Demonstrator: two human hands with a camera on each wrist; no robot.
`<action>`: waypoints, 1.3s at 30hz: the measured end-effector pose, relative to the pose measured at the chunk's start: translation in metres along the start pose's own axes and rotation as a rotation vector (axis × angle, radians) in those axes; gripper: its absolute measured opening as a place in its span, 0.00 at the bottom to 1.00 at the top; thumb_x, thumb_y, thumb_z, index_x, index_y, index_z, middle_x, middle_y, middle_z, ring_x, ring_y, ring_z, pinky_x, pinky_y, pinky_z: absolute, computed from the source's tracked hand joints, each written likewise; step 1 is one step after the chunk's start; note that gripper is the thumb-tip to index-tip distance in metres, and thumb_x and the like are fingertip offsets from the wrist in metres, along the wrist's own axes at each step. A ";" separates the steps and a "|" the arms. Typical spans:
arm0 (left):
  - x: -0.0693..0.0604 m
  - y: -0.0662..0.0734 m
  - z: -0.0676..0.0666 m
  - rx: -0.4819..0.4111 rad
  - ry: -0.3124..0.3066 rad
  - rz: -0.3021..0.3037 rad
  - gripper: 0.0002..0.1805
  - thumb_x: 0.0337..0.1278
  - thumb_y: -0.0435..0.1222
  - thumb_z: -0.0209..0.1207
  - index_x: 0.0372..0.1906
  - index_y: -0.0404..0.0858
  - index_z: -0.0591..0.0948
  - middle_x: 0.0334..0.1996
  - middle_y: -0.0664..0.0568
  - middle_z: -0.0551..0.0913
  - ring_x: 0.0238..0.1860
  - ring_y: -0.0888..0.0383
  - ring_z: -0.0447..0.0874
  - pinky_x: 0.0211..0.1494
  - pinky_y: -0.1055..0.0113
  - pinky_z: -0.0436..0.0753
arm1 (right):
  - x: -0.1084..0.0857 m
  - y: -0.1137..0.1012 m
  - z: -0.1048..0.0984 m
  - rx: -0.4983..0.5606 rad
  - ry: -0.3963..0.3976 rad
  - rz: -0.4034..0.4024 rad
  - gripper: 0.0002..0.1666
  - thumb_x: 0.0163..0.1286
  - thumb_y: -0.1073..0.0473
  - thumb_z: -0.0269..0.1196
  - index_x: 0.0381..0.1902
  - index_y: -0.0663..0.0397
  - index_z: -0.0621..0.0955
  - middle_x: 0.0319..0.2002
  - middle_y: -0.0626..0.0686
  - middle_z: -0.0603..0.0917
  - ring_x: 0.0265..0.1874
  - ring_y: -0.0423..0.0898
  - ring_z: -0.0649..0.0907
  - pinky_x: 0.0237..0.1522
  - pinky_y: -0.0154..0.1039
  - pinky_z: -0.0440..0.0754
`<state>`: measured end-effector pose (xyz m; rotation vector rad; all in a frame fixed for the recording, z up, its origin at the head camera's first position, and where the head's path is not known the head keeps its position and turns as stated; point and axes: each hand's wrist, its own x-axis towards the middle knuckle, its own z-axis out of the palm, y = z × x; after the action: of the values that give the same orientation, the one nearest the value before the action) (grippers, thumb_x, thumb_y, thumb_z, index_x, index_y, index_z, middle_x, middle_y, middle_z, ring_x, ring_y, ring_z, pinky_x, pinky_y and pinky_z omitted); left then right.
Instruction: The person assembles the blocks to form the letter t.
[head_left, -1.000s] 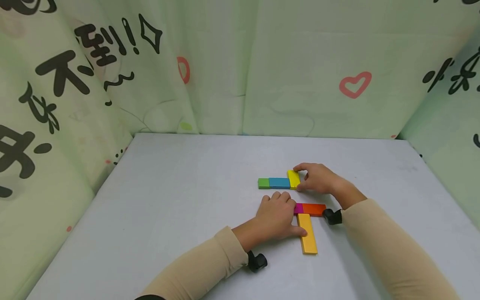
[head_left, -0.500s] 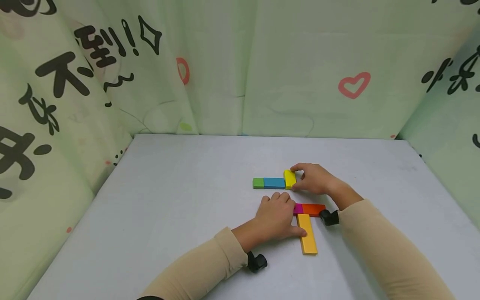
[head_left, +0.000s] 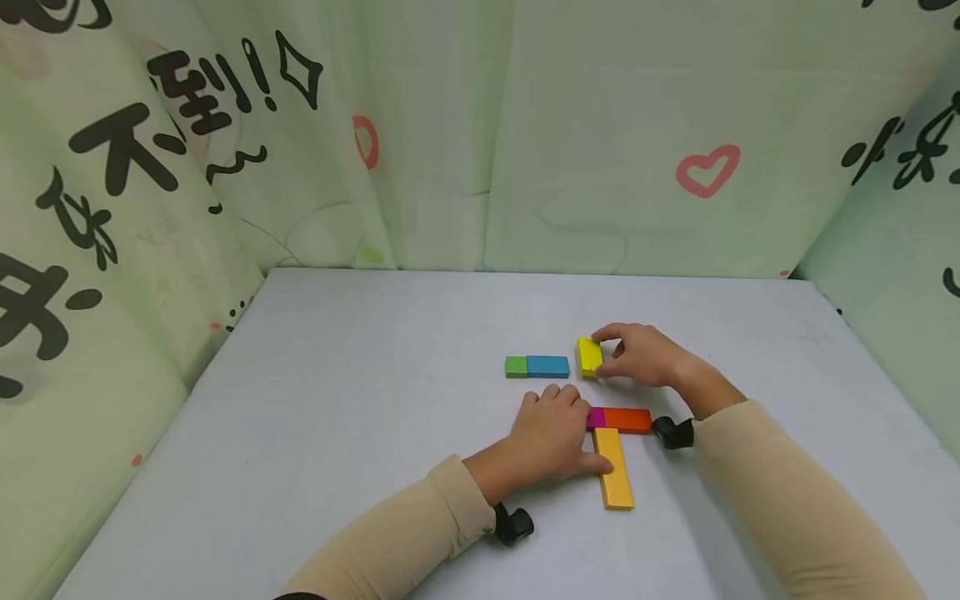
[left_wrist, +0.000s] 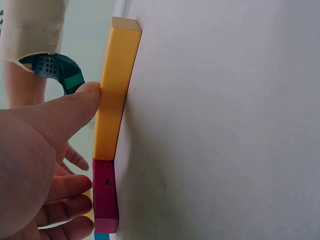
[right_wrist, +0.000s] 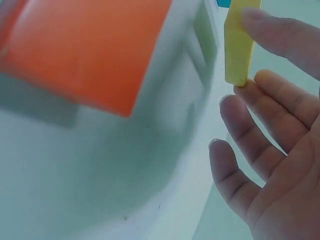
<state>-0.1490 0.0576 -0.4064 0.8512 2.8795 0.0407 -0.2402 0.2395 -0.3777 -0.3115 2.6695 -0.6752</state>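
Observation:
My right hand [head_left: 647, 357] pinches a yellow block [head_left: 589, 357] between thumb and fingers; the right wrist view shows the thumb on the yellow block [right_wrist: 239, 47]. Left of it, across a small gap, lie a blue block [head_left: 548, 367] and a green block [head_left: 516, 367], end to end. Nearer to me, my left hand [head_left: 550, 437] rests beside other blocks. Its thumb touches the side of an amber block [left_wrist: 114, 95], and its fairly straight fingers reach the magenta block [left_wrist: 105, 192]. A red-orange block [head_left: 628, 420] adjoins the magenta one, above the amber block's far end.
The blocks lie on a white table [head_left: 360, 375]. Pale green printed curtains [head_left: 585, 150] hang behind it and at both sides. A black wrist camera [head_left: 675, 432] on the right arm hangs close to the red-orange block's right end.
The green, blue and yellow blocks shifted slightly left together. Since then my right hand has drawn the yellow block rightward, opening a gap beside the blue one. My left hand stays in place.

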 end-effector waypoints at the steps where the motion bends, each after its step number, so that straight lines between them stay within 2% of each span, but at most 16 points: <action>1: 0.000 0.000 0.000 0.001 -0.001 0.000 0.42 0.47 0.73 0.59 0.58 0.47 0.81 0.48 0.58 0.76 0.48 0.60 0.70 0.47 0.63 0.72 | 0.000 0.001 0.000 0.001 -0.003 0.003 0.37 0.65 0.51 0.70 0.67 0.60 0.74 0.56 0.65 0.78 0.46 0.57 0.78 0.44 0.46 0.82; 8: 0.000 0.000 0.001 0.003 -0.010 -0.004 0.42 0.47 0.73 0.59 0.59 0.47 0.81 0.50 0.58 0.76 0.48 0.59 0.70 0.47 0.63 0.72 | -0.003 0.008 0.002 0.001 -0.014 -0.010 0.37 0.64 0.50 0.71 0.66 0.60 0.74 0.57 0.64 0.78 0.47 0.56 0.78 0.45 0.46 0.82; 18: 0.000 0.001 0.000 0.003 -0.016 -0.008 0.42 0.47 0.73 0.59 0.59 0.48 0.80 0.50 0.58 0.76 0.49 0.60 0.70 0.47 0.63 0.72 | -0.006 0.009 0.003 -0.006 -0.022 -0.015 0.38 0.62 0.48 0.72 0.66 0.59 0.75 0.50 0.61 0.80 0.46 0.55 0.78 0.44 0.46 0.83; 39: 0.000 0.001 -0.001 -0.001 0.000 -0.007 0.41 0.47 0.73 0.59 0.57 0.47 0.81 0.49 0.58 0.76 0.48 0.60 0.70 0.47 0.63 0.72 | -0.015 0.014 0.004 -0.035 -0.049 -0.045 0.37 0.62 0.47 0.72 0.64 0.59 0.76 0.51 0.60 0.81 0.44 0.53 0.78 0.43 0.45 0.82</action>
<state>-0.1483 0.0583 -0.4058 0.8410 2.8820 0.0410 -0.2265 0.2540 -0.3831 -0.3929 2.6368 -0.6271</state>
